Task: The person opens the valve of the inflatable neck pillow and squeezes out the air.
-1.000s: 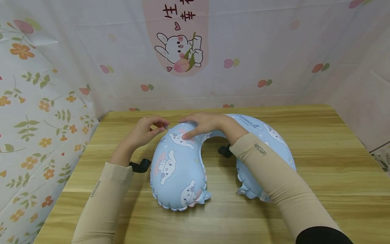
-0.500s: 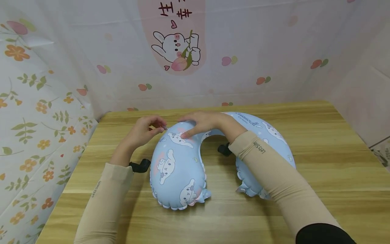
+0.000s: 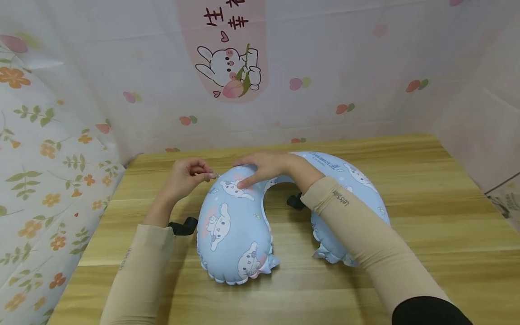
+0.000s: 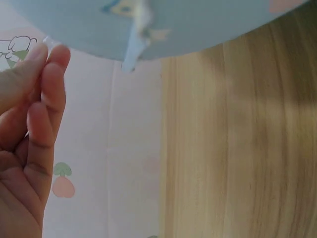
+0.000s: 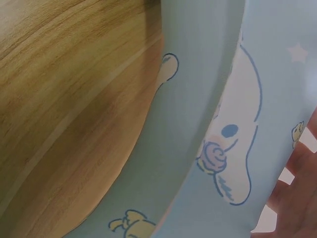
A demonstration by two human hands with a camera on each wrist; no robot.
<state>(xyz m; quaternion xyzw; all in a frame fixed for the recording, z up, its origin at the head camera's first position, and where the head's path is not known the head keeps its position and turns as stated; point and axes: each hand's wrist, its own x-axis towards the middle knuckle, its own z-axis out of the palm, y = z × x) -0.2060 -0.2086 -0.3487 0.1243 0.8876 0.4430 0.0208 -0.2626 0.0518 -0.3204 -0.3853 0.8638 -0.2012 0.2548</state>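
A puffed-up light blue inflatable neck pillow (image 3: 235, 225), printed with white long-eared cartoon characters, lies on the wooden table with its opening toward me. At its far left edge my left hand (image 3: 187, 180) pinches a small clear piece (image 4: 48, 41) between thumb and forefinger. It looks like the air valve, though the fingertips mostly cover it. My right hand (image 3: 268, 167) holds the far left curve of the pillow. Its thumb lies on top and its fingers reach over the far edge, where the right wrist view shows them partly hidden behind the pillow.
The wooden table (image 3: 426, 203) ends at a back edge close behind the pillow. A printed cloth (image 3: 345, 67) hangs behind it, and a flowered cloth (image 3: 48, 180) hangs at the left. A frilled seam tab (image 4: 131, 52) sticks out from the pillow's edge.
The head view has shifted slightly, so the scene sits a little further left. Both hands keep their places on the pillow, the left fingers still at the small clear piece.
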